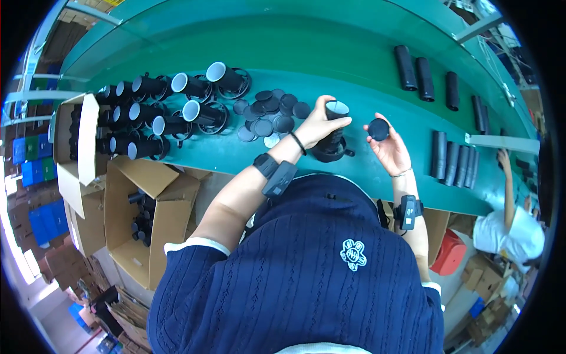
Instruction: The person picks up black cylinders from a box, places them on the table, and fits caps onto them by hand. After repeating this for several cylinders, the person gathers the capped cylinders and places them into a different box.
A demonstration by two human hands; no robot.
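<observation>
A black tube with a pale inside (337, 110) stands tilted near the table's front edge, a black round base (326, 155) at its lower end. My left hand (317, 126) is wrapped around its upper part, hiding some of the body. To its right, my right hand (394, 152) pinches a black round disc (378, 129) between thumb and fingers, apart from the tube. Left of my left hand lies a loose pile of flat black discs (266, 112). Further left, several similar tubes on round bases (203, 112) lean over in rows.
Several black cylinders (439, 154) lie at the right of the green table (359, 183), with more (404, 68) farther back. An open cardboard box (127, 236) with black parts sits below the left edge. Another person (510, 233) works at the far right.
</observation>
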